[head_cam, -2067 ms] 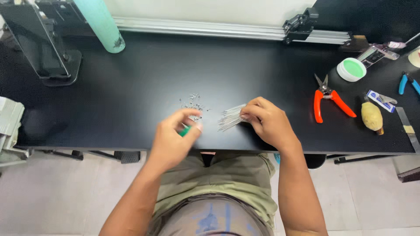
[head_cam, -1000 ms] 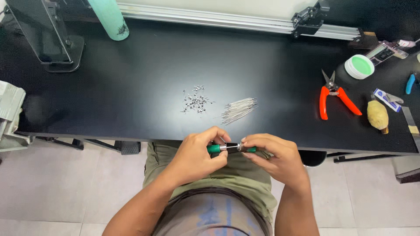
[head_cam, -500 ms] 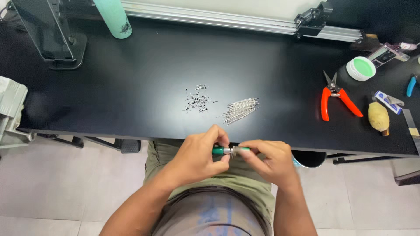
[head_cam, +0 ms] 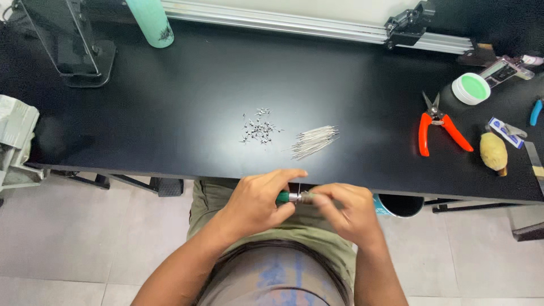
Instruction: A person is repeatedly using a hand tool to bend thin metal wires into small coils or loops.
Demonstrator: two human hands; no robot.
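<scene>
Both hands worked close to the body, below the near edge of the black tabletop (head_cam: 170, 85), probably so the small parts sat near the eyes. The left hand (head_cam: 258, 201) was closed around a small green-handled tool (head_cam: 286, 197) with a metal collar, fingers wrapped, thumb on top to steady it. The right hand (head_cam: 345, 212) was pinched shut at the tool's metal end, fingertips meeting it; a thin pin (head_cam: 299, 188) stood up at that joint. Whether the right hand held a separate piece, I couldn't tell, blurred.

Supplies lay within easy reach just ahead on the tabletop: a scatter of tiny dark metal pieces (head_cam: 259, 127) and, just beside it, a bundle of thin silver pins (head_cam: 314, 140), kept in separate heaps.

Well apart on the right: orange-handled cutters (head_cam: 439, 127), a round white tub with green contents (head_cam: 471, 89), a yellowish lump (head_cam: 493, 152). Far left: a teal bottle (head_cam: 150, 22) and a black stand (head_cam: 73, 45).
</scene>
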